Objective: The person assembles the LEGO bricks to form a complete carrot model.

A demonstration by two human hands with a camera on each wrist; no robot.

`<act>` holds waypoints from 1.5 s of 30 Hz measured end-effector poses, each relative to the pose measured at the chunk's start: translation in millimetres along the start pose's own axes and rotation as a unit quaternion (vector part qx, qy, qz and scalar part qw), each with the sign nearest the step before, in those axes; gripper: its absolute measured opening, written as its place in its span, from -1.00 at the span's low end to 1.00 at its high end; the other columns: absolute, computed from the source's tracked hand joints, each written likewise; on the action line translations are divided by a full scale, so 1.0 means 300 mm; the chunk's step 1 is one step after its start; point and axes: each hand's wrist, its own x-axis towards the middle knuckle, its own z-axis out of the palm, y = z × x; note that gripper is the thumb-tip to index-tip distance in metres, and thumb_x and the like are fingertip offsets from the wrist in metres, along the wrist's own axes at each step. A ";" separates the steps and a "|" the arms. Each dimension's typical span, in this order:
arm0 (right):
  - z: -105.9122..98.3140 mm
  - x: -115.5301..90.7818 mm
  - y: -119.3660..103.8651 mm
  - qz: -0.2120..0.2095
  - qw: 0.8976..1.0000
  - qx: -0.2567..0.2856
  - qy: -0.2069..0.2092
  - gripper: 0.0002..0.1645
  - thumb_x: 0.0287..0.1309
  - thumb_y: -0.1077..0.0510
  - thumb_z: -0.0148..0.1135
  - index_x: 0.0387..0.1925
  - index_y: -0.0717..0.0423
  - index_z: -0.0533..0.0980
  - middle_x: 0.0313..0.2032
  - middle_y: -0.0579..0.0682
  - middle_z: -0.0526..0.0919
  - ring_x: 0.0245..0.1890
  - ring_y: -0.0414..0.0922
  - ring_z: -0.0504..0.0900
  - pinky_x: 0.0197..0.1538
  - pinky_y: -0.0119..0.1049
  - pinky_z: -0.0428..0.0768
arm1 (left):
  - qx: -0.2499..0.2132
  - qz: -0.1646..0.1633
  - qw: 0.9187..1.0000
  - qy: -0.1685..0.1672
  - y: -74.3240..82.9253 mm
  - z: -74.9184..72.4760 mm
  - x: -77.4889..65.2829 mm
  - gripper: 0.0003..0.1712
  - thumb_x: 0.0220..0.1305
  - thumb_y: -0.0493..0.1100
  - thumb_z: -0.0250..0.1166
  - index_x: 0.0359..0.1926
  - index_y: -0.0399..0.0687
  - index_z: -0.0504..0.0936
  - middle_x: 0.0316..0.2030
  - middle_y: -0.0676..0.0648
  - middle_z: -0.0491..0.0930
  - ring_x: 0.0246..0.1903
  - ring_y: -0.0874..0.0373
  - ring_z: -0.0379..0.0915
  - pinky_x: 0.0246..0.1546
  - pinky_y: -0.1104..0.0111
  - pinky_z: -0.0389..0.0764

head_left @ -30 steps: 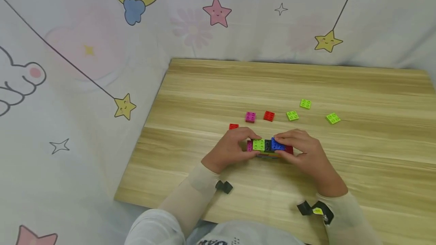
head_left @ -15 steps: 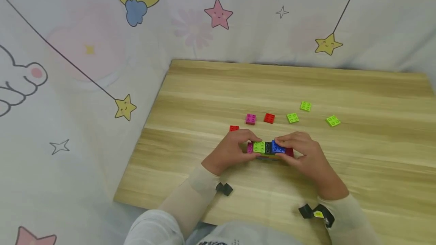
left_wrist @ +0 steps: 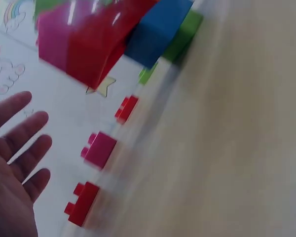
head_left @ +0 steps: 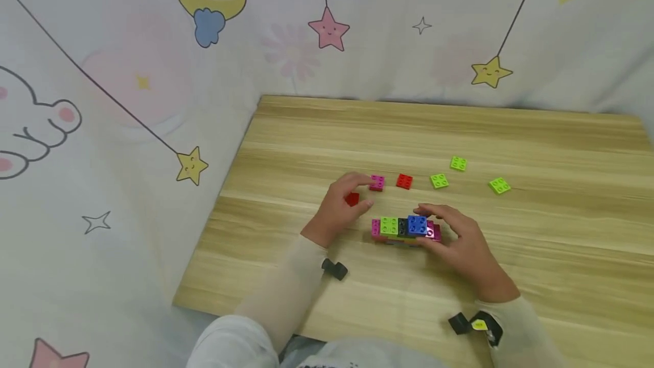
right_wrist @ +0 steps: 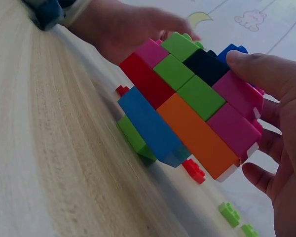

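A multicoloured toy brick structure (head_left: pixel 403 235) stands on the table, layered in blue, orange, red, green, pink and black. On top sit a lime brick (head_left: pixel 389 226) and a blue brick (head_left: pixel 416 225). My right hand (head_left: pixel 462 240) holds the structure's right part, thumb over the near side and fingers curved behind; the right wrist view shows the thumb (right_wrist: pixel 256 66) over the blue and pink bricks. Its far fingertips' contact is hidden. My left hand (head_left: pixel 339 209) is spread, holding nothing, with its index finger beside a pink brick (head_left: pixel 377 183) and a red brick (head_left: pixel 353 200) partly under it.
Another red brick (head_left: pixel 404 181) lies behind the structure. Three loose lime bricks lie farther right, including one lime brick (head_left: pixel 499 185) at the far right. The wooden table (head_left: pixel 306 124) meets a printed curtain (head_left: pixel 388 61) at its back and left edges.
My left hand has let go of the structure and moved away towards the loose pink and red bricks. My right index finger has lifted slightly off the blue brick, which shows fully now.
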 end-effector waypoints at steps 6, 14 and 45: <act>0.011 -0.006 0.035 0.020 0.999 0.037 -0.010 -0.16 -0.11 0.39 0.65 0.28 0.13 0.55 0.06 0.01 0.74 0.12 -0.31 0.61 0.27 -0.51 0.44 | 0.099 -0.051 0.992 -0.055 -0.082 -0.007 0.113 -0.48 0.26 -0.05 0.50 0.23 0.04 0.67 0.22 0.09 0.60 0.29 0.18 0.41 0.38 0.32 0.35; 0.023 -0.008 0.056 0.018 0.999 0.036 -0.006 -0.23 -0.15 0.39 0.67 0.20 0.21 0.60 0.10 0.12 0.72 0.14 -0.33 0.60 0.19 -0.55 0.48 | 0.144 -0.122 0.976 -0.112 -0.104 0.017 0.176 -0.53 0.30 -0.09 0.50 0.22 0.04 0.70 0.15 0.02 0.67 0.18 0.12 0.51 0.28 0.30 0.47; 0.029 0.000 0.047 -0.010 0.998 0.067 0.007 -0.37 -0.20 0.49 0.64 0.00 0.11 0.70 -0.07 0.02 0.77 -0.02 -0.31 0.67 0.08 -0.52 0.57 | 0.063 0.117 0.988 -0.074 0.205 0.055 -0.037 -0.64 0.20 -0.16 0.57 0.00 -0.15 0.78 -0.01 0.01 0.68 0.06 0.23 0.56 0.14 0.52 0.54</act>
